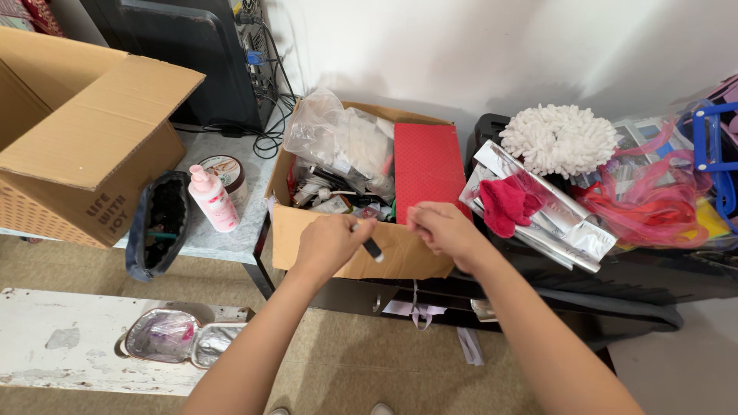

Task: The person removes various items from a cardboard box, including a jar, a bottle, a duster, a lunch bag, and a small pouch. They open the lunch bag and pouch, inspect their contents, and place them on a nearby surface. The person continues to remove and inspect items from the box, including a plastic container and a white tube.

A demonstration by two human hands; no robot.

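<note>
My left hand (329, 242) pinches a small dark pen-like stick (371, 247) between thumb and fingertips; its dark end pokes out to the right, over the front wall of the open cardboard box (338, 246). My right hand (440, 227) hovers just beside it, fingers curled in loosely; I cannot tell whether it holds anything. Both hands hang over the near edge of that box, which is crammed with a red flat carton (427, 170), a crumpled clear plastic bag (338, 138) and small clutter. To the left, on the grey tabletop (201, 238), stand a pink lotion bottle (212, 199), a round cream jar (224, 172) behind it and a dark open pouch (157, 227). A bigger empty carton (84, 138) sits farther left. To the right lie a red cloth (503, 204) and a white mop head (559, 139).
</note>
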